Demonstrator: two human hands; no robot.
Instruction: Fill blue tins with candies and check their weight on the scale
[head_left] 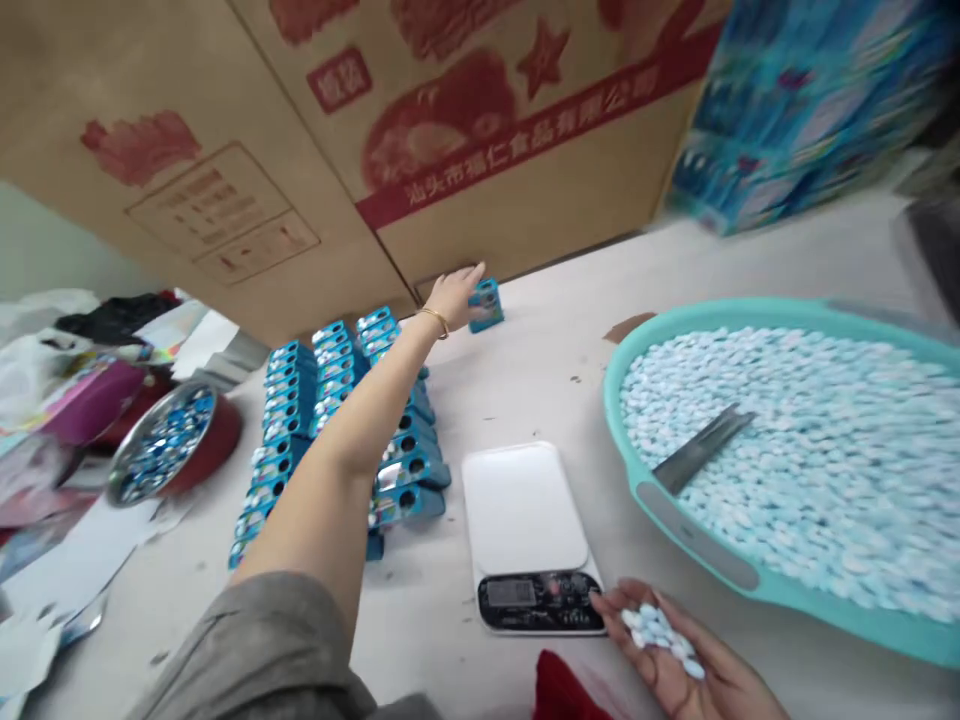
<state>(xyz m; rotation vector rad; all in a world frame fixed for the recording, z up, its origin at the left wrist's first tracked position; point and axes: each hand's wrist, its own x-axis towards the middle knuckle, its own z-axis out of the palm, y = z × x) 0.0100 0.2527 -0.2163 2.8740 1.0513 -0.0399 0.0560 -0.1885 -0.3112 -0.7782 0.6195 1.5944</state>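
Note:
My left hand (452, 298) reaches far forward, its fingers around the left side and top of a small blue box (487, 306) near the cardboard. Some of those fingers are hidden. My right hand (675, 655) is cupped, palm up, at the bottom right, holding a small heap of pale blue candies (660, 636). A white digital scale (523, 510) lies flat just left of it, with bare top plate. Beside the scale, rows of small blue boxes (409, 470) with round holes stand partly behind my left forearm.
A turquoise basin (622, 440) full of pale tablet-shaped candies holds a metal scoop (701, 450). Large cartons (525, 200) line the back, with stacked blue packs (787, 130) at right. A red bowl (217, 440) of shiny blue pieces sits at left, beside papers and bags.

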